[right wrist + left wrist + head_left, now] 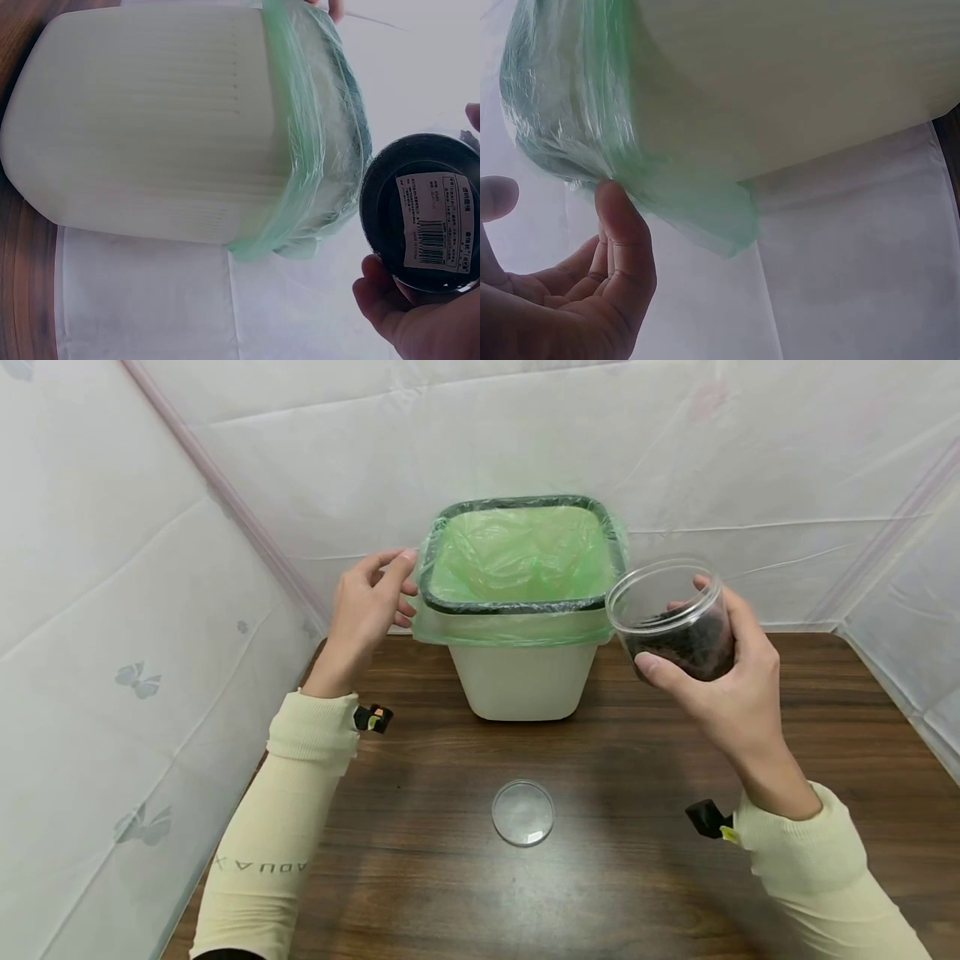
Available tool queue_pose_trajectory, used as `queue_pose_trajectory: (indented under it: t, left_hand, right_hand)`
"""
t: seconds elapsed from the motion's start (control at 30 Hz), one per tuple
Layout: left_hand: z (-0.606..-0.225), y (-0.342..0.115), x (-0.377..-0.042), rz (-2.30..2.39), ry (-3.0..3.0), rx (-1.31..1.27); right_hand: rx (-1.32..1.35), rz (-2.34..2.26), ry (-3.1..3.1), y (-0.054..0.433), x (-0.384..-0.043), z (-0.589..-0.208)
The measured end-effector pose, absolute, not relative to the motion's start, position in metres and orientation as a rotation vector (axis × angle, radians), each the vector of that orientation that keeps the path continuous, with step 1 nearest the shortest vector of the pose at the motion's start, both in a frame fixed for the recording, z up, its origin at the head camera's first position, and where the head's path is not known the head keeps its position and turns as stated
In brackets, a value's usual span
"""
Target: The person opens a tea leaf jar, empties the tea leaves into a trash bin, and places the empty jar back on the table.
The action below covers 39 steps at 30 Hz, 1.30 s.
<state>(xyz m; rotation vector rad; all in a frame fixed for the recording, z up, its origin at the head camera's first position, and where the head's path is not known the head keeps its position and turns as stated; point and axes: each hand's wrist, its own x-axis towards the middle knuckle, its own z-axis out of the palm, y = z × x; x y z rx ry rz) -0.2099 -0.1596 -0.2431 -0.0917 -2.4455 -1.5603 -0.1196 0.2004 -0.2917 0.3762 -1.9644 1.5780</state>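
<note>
Bin [522,683]: wears green bag [517,627]
Left hand [369,606]: fingers parted, left of bin
Right hand [738,685]: fingers grip tilted cup [686,642], right of bin
Lid [522,812]: lies before bin

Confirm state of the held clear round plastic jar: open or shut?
Open: the clear round plastic jar has an uncovered mouth, dark contents showing; a clear round lid-like disc lies on the brown wooden table.

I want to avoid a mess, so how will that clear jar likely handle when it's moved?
The clear jar looks round and undented in the right hand, so it's probably fairly stiff. Its smooth, shiny wall might be slippery. With its mouth open and tilted, the dark contents could spill if tipped further.
</note>
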Motion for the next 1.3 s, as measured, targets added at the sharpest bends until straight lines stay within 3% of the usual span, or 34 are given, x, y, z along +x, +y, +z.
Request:
queue_pose_trajectory:
  t: [1.3]
  left_hand:
    - [-0.237,-0.151,-0.233,-1.529,-2.571,-0.092]
  right_hand:
    - [0.297,1.548,-2.001,0.201,-0.137,-0.269]
